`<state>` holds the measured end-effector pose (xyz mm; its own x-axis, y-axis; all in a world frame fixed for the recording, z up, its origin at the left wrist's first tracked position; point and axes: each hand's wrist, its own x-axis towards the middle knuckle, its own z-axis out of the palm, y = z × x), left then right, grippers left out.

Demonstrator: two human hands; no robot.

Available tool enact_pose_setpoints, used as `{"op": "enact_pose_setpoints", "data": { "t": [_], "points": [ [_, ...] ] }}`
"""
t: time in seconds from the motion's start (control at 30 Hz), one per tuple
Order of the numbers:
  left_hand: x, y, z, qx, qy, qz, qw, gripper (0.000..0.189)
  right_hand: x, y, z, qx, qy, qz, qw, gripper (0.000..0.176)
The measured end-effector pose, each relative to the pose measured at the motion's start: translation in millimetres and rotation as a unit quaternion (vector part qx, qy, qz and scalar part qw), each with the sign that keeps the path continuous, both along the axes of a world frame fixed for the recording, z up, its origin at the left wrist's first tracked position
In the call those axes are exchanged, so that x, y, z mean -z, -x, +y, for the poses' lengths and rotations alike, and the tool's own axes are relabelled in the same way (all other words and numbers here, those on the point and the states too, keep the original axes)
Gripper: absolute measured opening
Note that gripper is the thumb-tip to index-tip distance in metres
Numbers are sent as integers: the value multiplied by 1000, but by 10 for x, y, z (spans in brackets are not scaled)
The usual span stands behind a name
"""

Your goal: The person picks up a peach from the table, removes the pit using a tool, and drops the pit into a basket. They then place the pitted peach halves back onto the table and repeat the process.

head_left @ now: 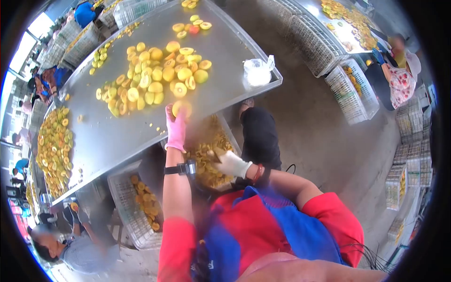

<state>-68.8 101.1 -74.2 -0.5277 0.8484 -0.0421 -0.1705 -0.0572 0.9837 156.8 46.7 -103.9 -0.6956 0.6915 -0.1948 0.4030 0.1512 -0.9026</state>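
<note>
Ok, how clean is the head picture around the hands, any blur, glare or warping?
Head view: heavy fisheye, black corners, metal table edges bowed; the yellow fruit in the left hand is smeared by motion, the right hand sharper; the opening at upper left is blown out white, elsewhere even daylight.

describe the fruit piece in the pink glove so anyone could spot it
Find the long metal table and its big pile of yellow fruit. At the pile's near edge, the left hand, pink-gloved, holds one fruit piece: the only one held up, not lying down.
</note>
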Motion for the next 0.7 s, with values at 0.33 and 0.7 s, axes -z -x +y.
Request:
{"op": "enact_pose_setpoints", "data": {
  "t": [0.33,0.7],
  "points": [
    [-685,-486,-620,53,-131,-199,970,37,-802,139,222,-3,-200,188,962,23],
    [-732,-588,-759,11,-129,-104,986,69,-1045,147,173,-63,-146,223,962,21]
  ]
}}
